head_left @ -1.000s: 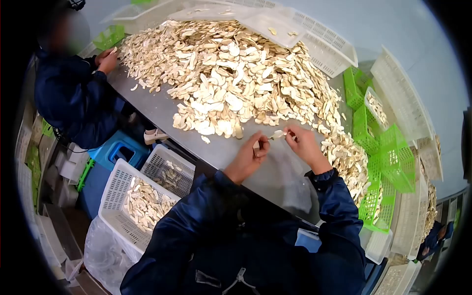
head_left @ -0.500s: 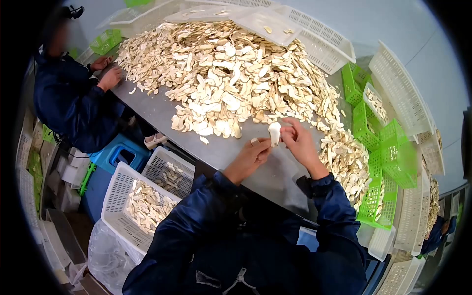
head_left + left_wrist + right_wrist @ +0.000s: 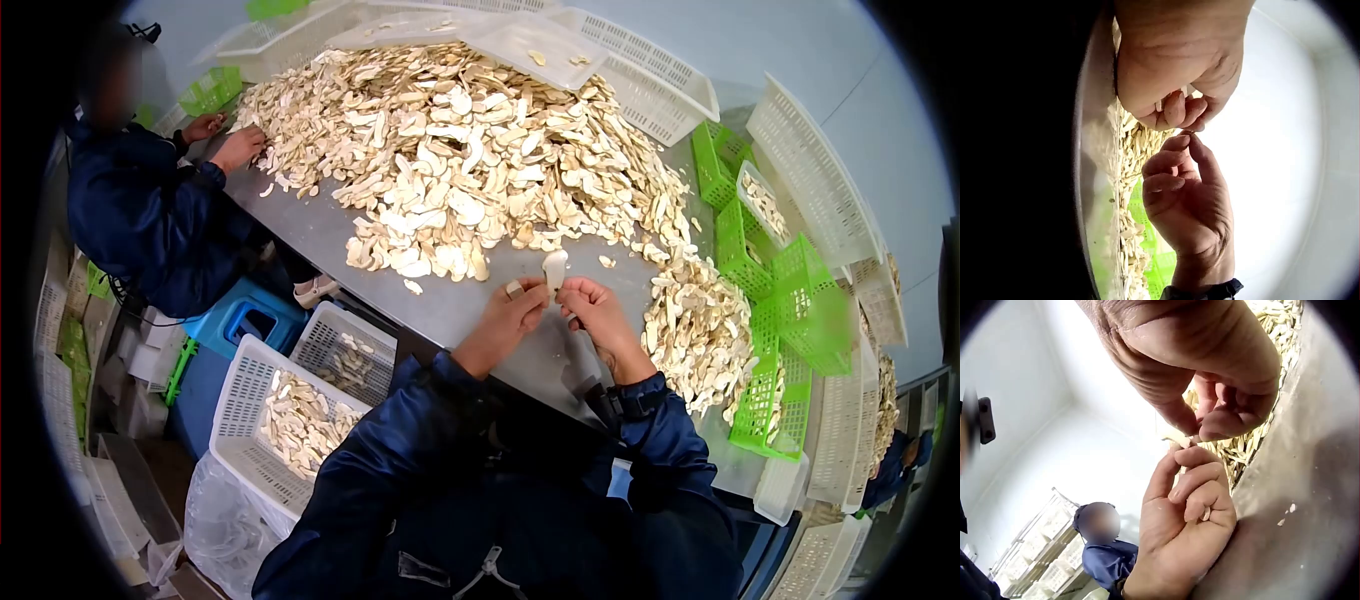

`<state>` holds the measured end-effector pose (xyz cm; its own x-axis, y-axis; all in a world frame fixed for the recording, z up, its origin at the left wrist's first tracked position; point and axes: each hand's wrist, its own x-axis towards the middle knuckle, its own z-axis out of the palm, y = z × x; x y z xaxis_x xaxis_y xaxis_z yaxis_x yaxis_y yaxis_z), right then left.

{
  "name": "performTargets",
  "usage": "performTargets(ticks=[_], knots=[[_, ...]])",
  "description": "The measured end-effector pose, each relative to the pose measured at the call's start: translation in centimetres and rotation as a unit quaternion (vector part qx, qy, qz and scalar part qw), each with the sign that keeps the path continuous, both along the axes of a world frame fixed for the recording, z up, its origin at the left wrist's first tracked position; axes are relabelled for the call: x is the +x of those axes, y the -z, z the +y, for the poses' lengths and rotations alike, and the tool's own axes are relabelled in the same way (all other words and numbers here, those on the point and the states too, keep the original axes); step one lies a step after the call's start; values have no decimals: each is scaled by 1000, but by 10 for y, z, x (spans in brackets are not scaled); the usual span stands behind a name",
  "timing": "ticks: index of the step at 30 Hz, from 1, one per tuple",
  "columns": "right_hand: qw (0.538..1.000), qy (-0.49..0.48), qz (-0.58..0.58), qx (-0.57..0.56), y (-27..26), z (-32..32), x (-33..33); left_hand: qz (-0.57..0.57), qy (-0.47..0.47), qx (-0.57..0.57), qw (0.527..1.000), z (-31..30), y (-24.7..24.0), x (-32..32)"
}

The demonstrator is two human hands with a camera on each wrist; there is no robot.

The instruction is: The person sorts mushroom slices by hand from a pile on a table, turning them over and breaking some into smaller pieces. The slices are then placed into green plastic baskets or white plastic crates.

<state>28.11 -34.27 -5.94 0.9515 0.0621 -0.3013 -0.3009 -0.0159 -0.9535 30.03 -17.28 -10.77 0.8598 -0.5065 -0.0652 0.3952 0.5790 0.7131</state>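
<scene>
A pale dried slice (image 3: 555, 265) stands upright between the two hands, above the grey table (image 3: 520, 345). The left hand (image 3: 508, 322) pinches its lower end between thumb and finger, the other fingers curled; a small pale piece shows among them in the right wrist view. Thumb and fingertips of the right hand (image 3: 602, 318) meet at the same lower end from the other side, pinching there, as the right wrist view shows the slice (image 3: 1177, 438) at both sets of fingertips. Beyond the hands lies a large heap of slices (image 3: 440, 160).
Green baskets (image 3: 745, 250) and white crates (image 3: 820, 170) line the right side. A smaller heap (image 3: 695, 335) lies beside the right forearm. At lower left stands a white basket (image 3: 235, 400) holding slices. Another person (image 3: 150, 210) works at the heap's left end.
The slice, first held flat between the hands, was turned upright in the left hand. The right hand moved away briefly, then came back down to its lower end. A loose slice now lies beyond it.
</scene>
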Motion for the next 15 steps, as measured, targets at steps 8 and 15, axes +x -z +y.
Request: performTargets(ticks=[8, 15], knots=[[1000, -1, -26, -8, -3, -1, 1, -19, -12, 19, 1000, -5, 1, -2], [999, -6, -50, -4, -3, 3, 2, -8, -25, 31, 999, -5, 7, 0]])
